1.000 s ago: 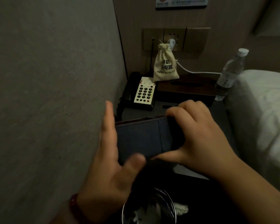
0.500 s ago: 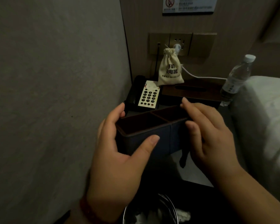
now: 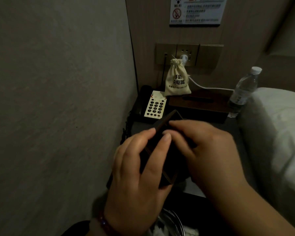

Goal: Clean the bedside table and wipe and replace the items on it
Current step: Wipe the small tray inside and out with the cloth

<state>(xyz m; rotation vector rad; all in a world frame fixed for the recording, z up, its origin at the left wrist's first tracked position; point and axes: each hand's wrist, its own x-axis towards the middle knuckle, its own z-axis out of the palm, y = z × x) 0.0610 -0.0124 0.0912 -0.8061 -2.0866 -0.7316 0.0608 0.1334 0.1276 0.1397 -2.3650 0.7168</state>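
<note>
While gripping dark organiser box [image 3: 167,167] w/ L hand [image 3: 136,167] & R hand [image 3: 211,150], fingers curled round it, holding it tilted above bedside table [image 3: 228,128] front. Prob. early: phone [image 3: 153,104], pouch [image 3: 177,80], tissue box [image 3: 199,101], bottle [image 3: 242,91] yet to do.

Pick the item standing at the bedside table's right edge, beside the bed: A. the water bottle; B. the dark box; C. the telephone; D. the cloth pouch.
A: the water bottle stands upright beside the white bedding, while the telephone sits at the left by the wall and the dark box is held by the left hand and right hand.
</note>
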